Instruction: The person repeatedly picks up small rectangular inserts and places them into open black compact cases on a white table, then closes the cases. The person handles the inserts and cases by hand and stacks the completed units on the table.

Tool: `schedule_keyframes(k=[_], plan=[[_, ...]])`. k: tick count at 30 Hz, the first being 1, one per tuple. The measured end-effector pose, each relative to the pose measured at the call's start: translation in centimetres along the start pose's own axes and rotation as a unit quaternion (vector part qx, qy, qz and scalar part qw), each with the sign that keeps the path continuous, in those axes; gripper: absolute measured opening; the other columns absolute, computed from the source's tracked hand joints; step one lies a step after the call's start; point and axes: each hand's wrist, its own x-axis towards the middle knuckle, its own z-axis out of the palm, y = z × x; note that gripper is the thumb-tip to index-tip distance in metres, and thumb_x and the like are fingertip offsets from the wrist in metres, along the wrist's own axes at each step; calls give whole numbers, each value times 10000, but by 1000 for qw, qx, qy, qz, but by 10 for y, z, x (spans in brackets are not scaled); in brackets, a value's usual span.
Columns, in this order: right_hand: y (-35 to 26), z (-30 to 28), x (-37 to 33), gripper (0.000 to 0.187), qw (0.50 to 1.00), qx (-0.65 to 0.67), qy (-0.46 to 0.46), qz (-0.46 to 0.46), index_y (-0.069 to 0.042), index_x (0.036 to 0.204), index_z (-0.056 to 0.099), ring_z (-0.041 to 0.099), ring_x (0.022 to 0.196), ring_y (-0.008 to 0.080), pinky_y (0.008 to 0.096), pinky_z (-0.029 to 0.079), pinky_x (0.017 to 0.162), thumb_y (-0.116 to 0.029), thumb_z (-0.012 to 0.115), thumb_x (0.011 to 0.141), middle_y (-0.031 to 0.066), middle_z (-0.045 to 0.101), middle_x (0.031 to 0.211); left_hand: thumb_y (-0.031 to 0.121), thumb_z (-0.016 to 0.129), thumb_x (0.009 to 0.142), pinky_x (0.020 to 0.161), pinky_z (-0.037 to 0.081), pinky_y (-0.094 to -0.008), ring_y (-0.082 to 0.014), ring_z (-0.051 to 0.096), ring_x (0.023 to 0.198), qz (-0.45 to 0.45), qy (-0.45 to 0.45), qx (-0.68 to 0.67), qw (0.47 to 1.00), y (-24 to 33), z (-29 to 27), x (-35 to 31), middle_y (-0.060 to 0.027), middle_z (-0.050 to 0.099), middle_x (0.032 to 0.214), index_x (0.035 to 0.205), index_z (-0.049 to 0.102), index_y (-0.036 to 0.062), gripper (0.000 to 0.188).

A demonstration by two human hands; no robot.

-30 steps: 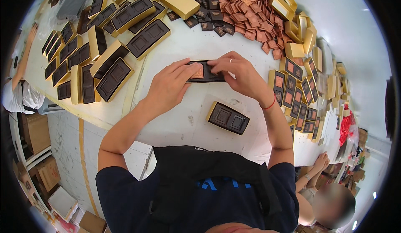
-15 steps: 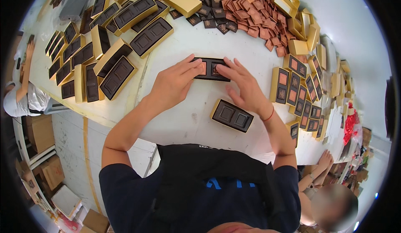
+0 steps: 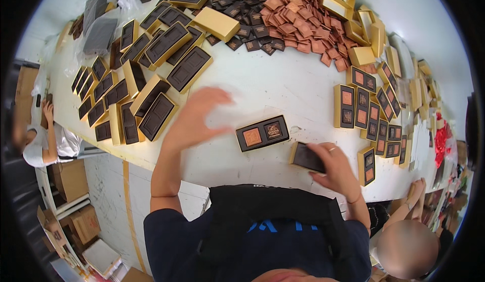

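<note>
In front of me lies a gold-edged box (image 3: 242,145) with a dark two-compartment insert. A copper square (image 3: 251,136) fills its left compartment and a dark square (image 3: 273,130) its right one. My left hand (image 3: 194,118), a little blurred, is raised to the left of this box with thumb and fingers apart, holding nothing. My right hand (image 3: 337,170) is closed round the right end of another gold-edged box (image 3: 304,157) with a dark insert. That box sits close to the table's near edge, its right part hidden by my fingers.
At the left are piled boxes with bare dark inserts (image 3: 157,115). Heaps of dark squares (image 3: 247,17) and copper squares (image 3: 308,24) lie at the back. Filled boxes (image 3: 344,106) and gold lids (image 3: 362,56) stand right. Other people sit at the left and lower right.
Both hands have left the filled box, which now lies nearer me. My left hand has drawn away to the left; my right has taken hold of the other box. The whole view has shifted slightly.
</note>
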Motion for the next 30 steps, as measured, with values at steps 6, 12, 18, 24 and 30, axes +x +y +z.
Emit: schedule_keyframes(k=[6, 12, 18, 24, 30], plan=[[3, -15, 50, 633, 967, -42, 250, 37, -82, 1358, 562, 568, 1132, 375, 449, 464, 990, -113, 797, 770, 172, 553, 1304, 197, 809, 791, 1016, 400, -422, -305, 579, 1120, -132, 230, 279, 923, -26, -6, 10, -88, 673, 1177, 1166, 655, 91, 419], [23, 6, 175, 512, 977, 54, 94, -185, -104, 1279, 646, 542, 1223, 372, 449, 423, 1042, -190, 803, 799, 174, 594, 1330, 361, 841, 761, 950, 437, -430, -321, 595, 1042, 40, -82, 47, 995, 20, 65, 11, -103, 658, 1108, 1214, 645, 91, 562], [49, 5, 248, 305, 979, -34, 160, -118, -67, 1144, 720, 531, 1272, 331, 435, 425, 1026, -63, 658, 845, 87, 630, 1358, 287, 856, 753, 905, 445, -382, -281, 583, 1008, 99, -114, -30, 988, 32, 76, 5, -84, 660, 1058, 1238, 644, 102, 560], [34, 13, 233, 303, 895, -313, 241, -208, -21, 1108, 718, 543, 1255, 265, 373, 448, 991, -12, 622, 821, 72, 646, 1332, 172, 839, 752, 1011, 446, -429, -323, 568, 1156, 58, 91, 108, 988, 14, 57, 26, -114, 596, 1312, 1217, 643, 80, 513], [38, 14, 209, 253, 976, -78, 121, -162, -30, 1065, 650, 593, 1061, 294, 373, 499, 885, -73, 727, 828, 101, 635, 1153, 173, 851, 735, 1013, 447, -432, -330, 557, 1171, 26, -2, 97, 995, 11, 58, 17, -118, 574, 1331, 1240, 598, 74, 573]])
